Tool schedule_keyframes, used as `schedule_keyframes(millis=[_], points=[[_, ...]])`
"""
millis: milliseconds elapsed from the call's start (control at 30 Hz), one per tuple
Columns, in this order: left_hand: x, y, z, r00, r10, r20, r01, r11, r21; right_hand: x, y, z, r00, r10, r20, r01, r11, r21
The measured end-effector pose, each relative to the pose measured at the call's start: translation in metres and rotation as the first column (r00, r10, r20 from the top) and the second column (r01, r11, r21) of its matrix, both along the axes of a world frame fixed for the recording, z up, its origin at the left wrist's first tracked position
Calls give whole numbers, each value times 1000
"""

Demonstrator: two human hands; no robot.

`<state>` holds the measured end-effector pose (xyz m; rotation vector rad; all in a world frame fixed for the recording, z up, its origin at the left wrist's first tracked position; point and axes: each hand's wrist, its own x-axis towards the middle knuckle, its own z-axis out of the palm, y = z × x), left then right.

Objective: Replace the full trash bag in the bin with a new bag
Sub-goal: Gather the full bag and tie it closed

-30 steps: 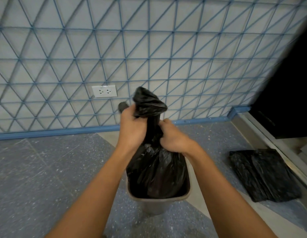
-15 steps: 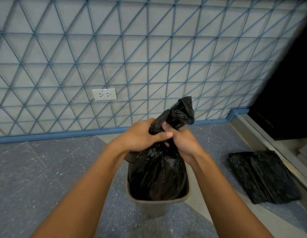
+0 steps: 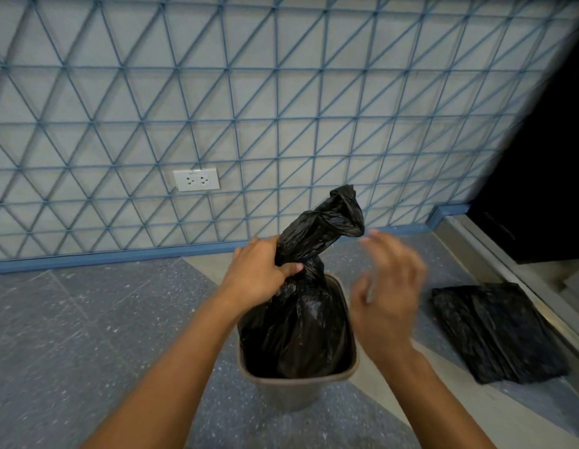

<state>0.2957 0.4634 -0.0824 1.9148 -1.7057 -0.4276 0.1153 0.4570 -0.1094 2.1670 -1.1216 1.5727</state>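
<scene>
A full black trash bag sits inside a small grey bin on the floor. Its twisted neck sticks up and leans to the right. My left hand grips the neck just below the twist. My right hand hovers to the right of the bag, blurred, fingers spread and holding nothing. A folded new black bag lies flat on the floor to the right of the bin.
A tiled wall with blue lines stands close behind the bin, with a white socket on it. A dark doorway and a raised threshold lie at the right. Grey speckled floor spreads to the left.
My right hand has let go of the bag's neck and moved off to the right. My left hand still grips the neck, whose twisted top now leans right.
</scene>
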Motion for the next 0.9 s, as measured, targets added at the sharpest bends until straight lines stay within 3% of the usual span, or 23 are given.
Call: schedule_keyframes(millis=[67, 167, 267, 433, 500, 600, 633, 700, 767, 833, 900], points=[[-1, 1, 1, 997, -74, 10, 74, 997, -11, 13, 0, 1, 907, -46, -419, -20, 988, -152], [0, 4, 0, 991, -125, 51, 124, 992, 25, 26, -26, 19, 642, -129, -755, -53, 976, -212], [4, 4, -2, 991, -61, 122, 46, 992, 120, 17, -63, 44, 460, -68, -885, -20, 996, -87], [0, 6, -6, 984, -69, 162, 58, 996, 73, -12, -91, 60, 309, -45, -950, 134, 991, -4], [1, 5, -6, 986, -69, 151, 64, 997, 41, -27, -102, 59, 386, -40, -922, 277, 958, 75], [7, 2, -7, 987, -78, 142, 80, 997, -6, -50, -99, 56, 689, -147, -710, 467, 839, 279], [8, 1, -7, 987, -72, 145, 74, 997, -11, -51, -88, 53, 799, -202, -566, 442, 836, 326], [9, -2, -7, 988, -39, 149, 42, 999, -16, -34, -48, 36, 949, -184, -255, 245, 942, 230], [7, -4, -5, 990, 1, 139, 1, 1000, -18, -1, 2, 10, 992, -39, -118, 55, 990, 133], [3, -4, -3, 991, 26, 128, -23, 999, -22, 29, 37, -10, 990, 41, -132, -16, 983, 185], [-1, -3, -1, 991, 38, 129, -37, 999, -11, 49, 45, -20, 978, 30, -207, 25, 967, 255]])
